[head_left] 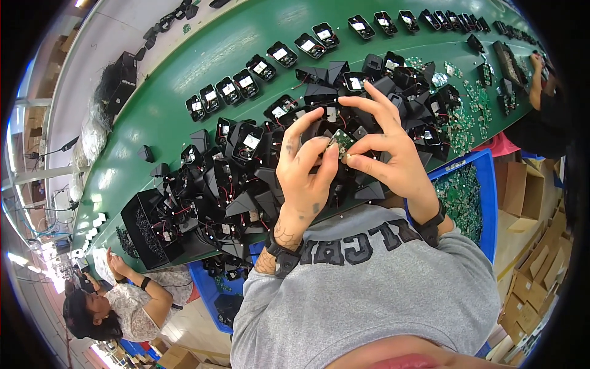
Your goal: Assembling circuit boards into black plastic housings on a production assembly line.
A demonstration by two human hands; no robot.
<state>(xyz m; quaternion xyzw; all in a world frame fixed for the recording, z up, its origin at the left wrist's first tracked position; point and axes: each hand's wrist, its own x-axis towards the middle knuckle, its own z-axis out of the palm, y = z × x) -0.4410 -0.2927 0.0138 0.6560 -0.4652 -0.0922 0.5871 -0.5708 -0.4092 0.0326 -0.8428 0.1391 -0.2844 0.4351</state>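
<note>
A small green circuit board [342,139] is held up in front of me, above a heap of black plastic housings [246,175]. My left hand [305,163] pinches its left edge between thumb and index finger, the other fingers raised. My right hand [384,142] grips the opposite edge the same way, thumb below and index finger above. Under and around both hands lie open housings with white labels, red wires and loose black covers. The fine parts on the board are too small to make out.
A curved row of open black housings [283,54] stands along the green table [166,95]. Loose circuit boards [467,111] are scattered at right, beside a blue bin [485,184] of boards. Another blue bin [212,301] sits lower left. One co-worker [123,301] works at left, another [544,92] at right.
</note>
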